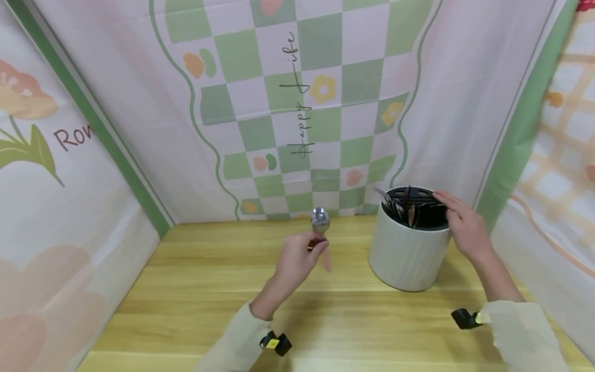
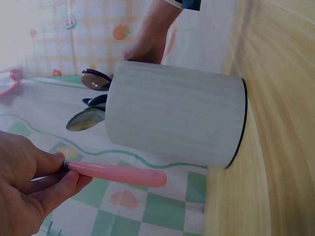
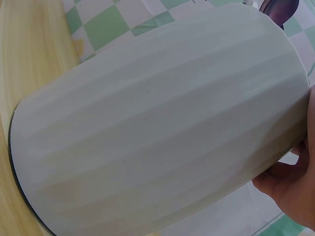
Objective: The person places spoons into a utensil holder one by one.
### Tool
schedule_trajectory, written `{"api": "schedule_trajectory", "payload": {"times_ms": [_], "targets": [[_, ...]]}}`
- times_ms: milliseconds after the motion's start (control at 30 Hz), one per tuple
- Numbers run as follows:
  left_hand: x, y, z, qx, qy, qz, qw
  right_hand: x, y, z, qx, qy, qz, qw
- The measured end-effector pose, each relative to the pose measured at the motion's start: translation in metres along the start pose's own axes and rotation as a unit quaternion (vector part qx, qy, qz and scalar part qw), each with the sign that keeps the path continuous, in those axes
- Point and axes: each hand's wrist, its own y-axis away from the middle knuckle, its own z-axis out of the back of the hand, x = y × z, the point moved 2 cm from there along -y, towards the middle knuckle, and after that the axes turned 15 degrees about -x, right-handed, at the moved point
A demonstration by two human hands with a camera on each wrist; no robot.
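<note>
My left hand (image 1: 296,257) pinches a spoon (image 1: 320,219) between thumb and fingers, above the table left of the utensil holder. Its shiny metal bowl points up, and its pink handle (image 2: 120,175) hangs below the fingers. The white ribbed utensil holder (image 1: 409,258) stands upright, with a black divided insert inside. Several spoons and other cutlery (image 1: 398,206) stick up from its left part. On the holder's right side, my right hand (image 1: 467,230) rests at the rim with fingers extended along it. In the right wrist view the holder's wall hides part of that hand.
A light wood-grain table (image 1: 209,289) lies under everything. Behind it hangs a green checkered cloth (image 1: 279,129), close to the holder's back. Printed cloth walls (image 1: 60,217) close in the left and right sides.
</note>
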Motion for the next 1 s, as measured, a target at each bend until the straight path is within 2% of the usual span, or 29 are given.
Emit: {"api": "schedule_trajectory", "payload": {"times_ms": [333, 533, 733, 1000], "targets": [[-0.025, -0.022, -0.019, -0.006, -0.011, -0.050, 0.9987, -0.004, 0.004, 0.003, -0.007, 0.005, -0.006, 1.000], [-0.044, -0.041, -0.029, -0.008, 0.028, -0.075, 0.9968, -0.006, 0.002, 0.004, -0.010, 0.003, -0.007, 1.000], [-0.061, -0.059, -0.036, -0.029, 0.028, -0.110, 0.9931, -0.004, 0.001, 0.003, -0.014, 0.003, -0.005, 1.000], [-0.077, -0.079, -0.044, -0.041, 0.057, -0.122, 0.9901, -0.001, 0.001, 0.001, -0.012, 0.008, -0.005, 1.000]]}}
